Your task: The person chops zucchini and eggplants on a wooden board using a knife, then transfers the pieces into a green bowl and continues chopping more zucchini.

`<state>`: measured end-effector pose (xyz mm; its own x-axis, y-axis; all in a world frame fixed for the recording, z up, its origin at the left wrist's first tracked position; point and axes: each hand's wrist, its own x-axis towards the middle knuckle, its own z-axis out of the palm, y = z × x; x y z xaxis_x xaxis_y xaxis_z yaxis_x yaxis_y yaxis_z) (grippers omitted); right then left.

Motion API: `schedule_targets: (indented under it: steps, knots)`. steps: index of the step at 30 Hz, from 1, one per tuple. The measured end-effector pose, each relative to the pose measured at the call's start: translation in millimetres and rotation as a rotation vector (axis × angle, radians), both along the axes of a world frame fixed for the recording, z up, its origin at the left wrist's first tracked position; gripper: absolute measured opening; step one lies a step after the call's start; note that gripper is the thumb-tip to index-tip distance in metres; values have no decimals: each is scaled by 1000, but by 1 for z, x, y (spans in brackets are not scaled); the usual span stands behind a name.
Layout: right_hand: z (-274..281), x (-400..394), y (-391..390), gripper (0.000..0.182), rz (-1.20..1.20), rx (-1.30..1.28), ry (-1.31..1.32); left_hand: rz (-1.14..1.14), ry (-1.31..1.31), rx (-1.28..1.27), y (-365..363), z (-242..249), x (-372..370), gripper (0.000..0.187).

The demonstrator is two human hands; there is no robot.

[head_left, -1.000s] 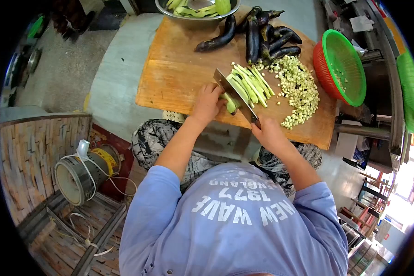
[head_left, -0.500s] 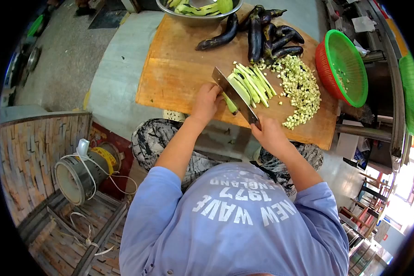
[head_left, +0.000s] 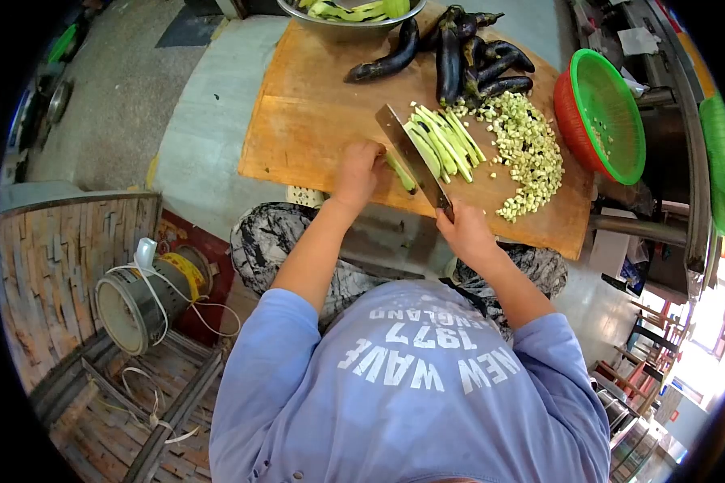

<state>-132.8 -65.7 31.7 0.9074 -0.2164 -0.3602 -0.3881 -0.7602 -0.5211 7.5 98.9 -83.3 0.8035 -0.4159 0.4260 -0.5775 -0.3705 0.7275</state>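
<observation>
R hand [head_left: 466,231] grips cleaver [head_left: 413,154], L hand [head_left: 358,174] prob. on green pc. [head_left: 402,175]

a grey metal cylinder [head_left: 142,308] (yellow band round it) stands near a wood-patterned panel [head_left: 72,274].

I get one view, looking from the wearer's head steeply down and forward. The blue shirt [head_left: 415,378] sits closest, filling the near middle; the wooden board [head_left: 314,121] lies farther out, beyond the lap. It is a very wide view (its edges curve into black), taking in floor [head_left: 129,88] at far left.
</observation>
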Motion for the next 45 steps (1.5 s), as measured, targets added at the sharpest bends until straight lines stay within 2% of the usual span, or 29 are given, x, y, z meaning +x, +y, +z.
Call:
schedule_targets:
  steps: [4, 10, 13, 16, 18, 21, 24, 27, 30, 34, 36, 40, 43, 45]
  knots:
    - [14, -1, 3, 21, 48, -18, 22, 20, 11, -14, 0, 3, -1, 18]
    - [-20, 3, 9, 21, 90, -89, 48, -12, -29, 67, 0, 3, 1, 16]
    - [-23, -6, 6, 22, -78, 74, -38, -14, -54, 33, -2, 0, 1, 15]
    - [-19, -11, 2, 23, -56, 60, -80, 68, 61, -15, 0, 5, 6, 13]
    - [-17, -12, 0, 22, 29, 1, -66, 371, 337, -218, 6, 31, 20, 13]
    - [-13, -18, 2, 21, 175, -104, -80, 266, 148, -256, 2, 112, 38, 15]
    - [-18, -17, 4, 20, 290, -203, -114, -296, -84, 93, -37, 124, 52, 18]
    - [-21, -17, 6, 19, 323, -232, -118, -624, -292, 575, -67, 102, 47, 24]
    - [-15, -15, 11, 17, 322, -257, -60, -588, -224, 785, -78, 82, 48, 30]
    - [-10, -19, 11, 15, 355, -244, -140, -628, -150, 814, -67, 77, 46, 34]
    - [-12, -19, 11, 16, 344, -222, -88, -632, -151, 790, -59, 83, 44, 35]
    - [-12, -9, -3, 18, 325, -98, -15, -418, -98, 524, -37, 112, 60, 34]
    - [-4, 3, -22, 22, 253, 46, -75, -193, -187, 326, -11, 138, 75, 31]
    - [-34, 10, -43, 22, 168, 93, -201, -77, -238, 294, 11, 151, 70, 33]
